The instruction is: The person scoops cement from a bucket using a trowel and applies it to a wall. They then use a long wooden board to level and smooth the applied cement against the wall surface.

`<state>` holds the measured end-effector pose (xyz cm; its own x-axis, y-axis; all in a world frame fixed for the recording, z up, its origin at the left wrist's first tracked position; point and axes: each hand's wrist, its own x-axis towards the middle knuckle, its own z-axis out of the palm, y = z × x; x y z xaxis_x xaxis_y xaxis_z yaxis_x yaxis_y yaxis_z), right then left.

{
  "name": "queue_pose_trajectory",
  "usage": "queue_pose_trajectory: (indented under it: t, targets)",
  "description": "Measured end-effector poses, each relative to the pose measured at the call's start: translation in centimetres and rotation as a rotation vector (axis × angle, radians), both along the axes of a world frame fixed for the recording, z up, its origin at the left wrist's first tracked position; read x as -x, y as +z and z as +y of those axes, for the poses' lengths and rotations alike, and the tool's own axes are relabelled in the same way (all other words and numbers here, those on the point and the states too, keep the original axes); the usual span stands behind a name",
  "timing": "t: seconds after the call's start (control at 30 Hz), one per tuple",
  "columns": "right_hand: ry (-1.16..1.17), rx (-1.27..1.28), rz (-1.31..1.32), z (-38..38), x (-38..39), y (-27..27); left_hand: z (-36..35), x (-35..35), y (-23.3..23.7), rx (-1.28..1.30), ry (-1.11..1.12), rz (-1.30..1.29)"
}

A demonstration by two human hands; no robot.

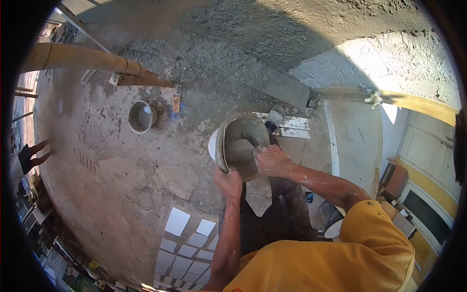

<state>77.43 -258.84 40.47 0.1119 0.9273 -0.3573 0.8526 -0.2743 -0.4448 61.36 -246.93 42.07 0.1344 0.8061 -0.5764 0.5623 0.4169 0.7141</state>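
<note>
A mortar-crusted bucket is tilted in front of my body, its mouth facing up toward me. My left hand grips its near rim, thumb over the edge. Inside, a smooth grey patch lies against the rougher wall. My right hand is closed in a fist at the bucket's right side, its fingers reaching over the mouth; I cannot tell what it holds. Just below the bucket, a flat grey piece with a pointed end shows above my dark trousers.
A second bucket stands on the floor to the left, beside a small orange block. Rows of white tiles lie at lower left. A bamboo pole slants in at upper left. A tap juts from the right wall. Another person's legs show far left.
</note>
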Motion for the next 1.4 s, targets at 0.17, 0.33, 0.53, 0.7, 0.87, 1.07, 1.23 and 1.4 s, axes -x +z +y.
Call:
queue_pose_trajectory:
  t: [0.17, 0.33, 0.53, 0.7, 0.87, 1.07, 1.23, 1.4]
  targets:
    - [-0.198, 0.207, -0.307, 2.2, -1.2, 4.0, 1.3, 0.6, 1.9, -0.009, -0.049, -0.019]
    - [0.041, 0.055, -0.223, 3.9, 1.5, 2.2, 3.2, 1.5, 1.2, -0.032, -0.008, -0.088]
    - [0.081, 0.082, -0.191, 3.9, -0.2, -1.1, 4.6, 1.6, 2.4, -0.086, -0.115, -0.038]
    - [-0.301, 0.266, 0.244, 7.1, 5.6, -0.9, 5.4, 3.5, 0.9, -0.018, 0.014, -0.154]
    - [-0.417, 0.155, 0.232, 7.4, 5.4, -0.4, 6.5, 5.2, -1.3, 0.153, 0.201, -0.135]
    - [-0.508, -0.016, 0.233, 9.5, 0.9, -3.2, 7.0, 4.3, -6.7, 0.132, 0.418, -0.211]
    - [-0.486, -0.019, -0.095, 14.1, -4.2, -9.9, 6.6, 5.4, -14.0, 0.149, 0.578, -0.210]
    - [-0.404, 0.019, 0.082, 17.5, -7.0, -15.5, 4.8, 10.3, -20.5, 0.170, 0.689, -0.078]
